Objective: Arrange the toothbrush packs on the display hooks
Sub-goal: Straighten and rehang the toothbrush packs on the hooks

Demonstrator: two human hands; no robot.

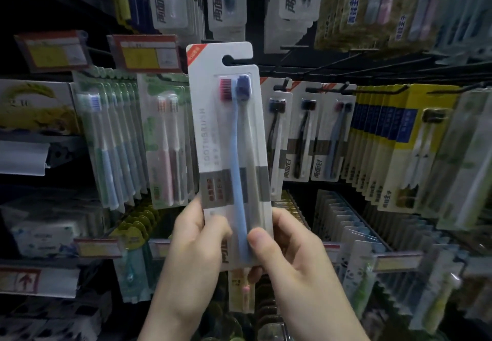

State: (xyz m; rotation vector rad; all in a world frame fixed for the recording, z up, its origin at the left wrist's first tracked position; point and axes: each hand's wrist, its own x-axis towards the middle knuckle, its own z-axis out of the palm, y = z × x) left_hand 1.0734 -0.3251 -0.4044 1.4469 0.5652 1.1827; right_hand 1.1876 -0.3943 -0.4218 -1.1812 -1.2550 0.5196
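Head view: left hand (197, 234), right hand (287, 250) pinch flat glossy toothbrush pack (229, 138) upright.

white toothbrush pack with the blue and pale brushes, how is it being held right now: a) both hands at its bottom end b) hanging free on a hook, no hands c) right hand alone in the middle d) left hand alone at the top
a: the left hand and the right hand both grip the lower end of the white toothbrush pack, thumbs on its front.
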